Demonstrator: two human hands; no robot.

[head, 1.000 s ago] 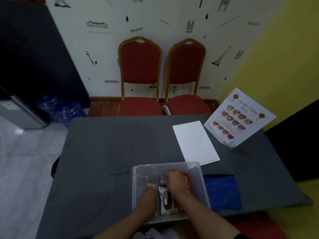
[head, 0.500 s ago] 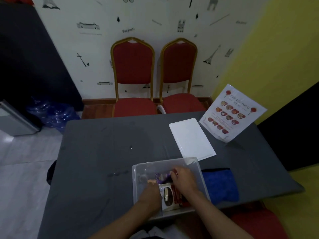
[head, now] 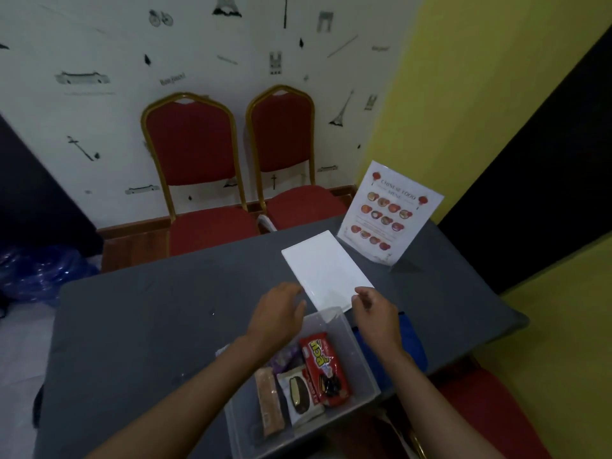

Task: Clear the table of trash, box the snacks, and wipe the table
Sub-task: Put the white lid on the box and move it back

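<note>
A clear plastic box (head: pixel 364 369) stands at the near edge of the dark grey table (head: pixel 149 326). Inside it lie several snack packs: a red biscuit pack (head: pixel 326 369), a white pack with a chocolate bar picture (head: pixel 299 395), a pink wafer pack (head: pixel 271 400) and a purple pack (head: pixel 286 357). Beyond the box lies its flat white lid (head: pixel 326 270). My left hand (head: pixel 278 313) hovers over the box's far left corner, fingers apart and empty. My right hand (head: pixel 376 313) touches the lid's near right corner. A blue cloth (head: pixel 414 346) lies right of the box, partly hidden by my right arm.
A laminated Chinese food menu (head: pixel 389 213) stands at the table's far right. Two red chairs with gold frames (head: pixel 192 173) (head: pixel 284 150) sit against the wall behind the table. Blue water bottles (head: pixel 43 270) lie on the floor at left.
Both hands have come out of the box and moved forward to the white lid. The snacks now lie loose in the box. The camera view has tilted and shifted.
</note>
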